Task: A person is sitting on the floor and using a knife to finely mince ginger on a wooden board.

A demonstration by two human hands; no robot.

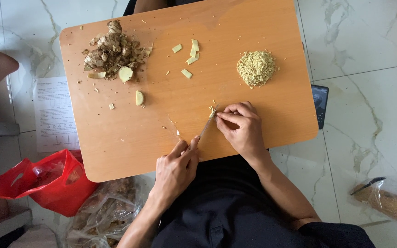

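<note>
My left hand point(176, 169) grips the handle of a small knife point(206, 126), whose blade points up and to the right over the wooden board point(263, 115). My right hand point(240, 127) pinches a small piece of ginger point(212, 110) against the board at the blade's tip. A heap of finely chopped ginger point(256, 68) lies further back on the right. Several pale ginger slices point(190, 54) lie near the middle back. Whole ginger roots and peelings point(111, 50) are piled at the back left, with two cut chunks point(139, 97) beside them.
The board rests above a white marble floor. A red plastic bag point(47, 181) and a clear bag of ginger point(106, 211) lie at the lower left. A printed paper sheet point(51, 115) is on the left, a dark phone point(320, 104) at the board's right edge, and a bag of grains point(391, 202) at the lower right.
</note>
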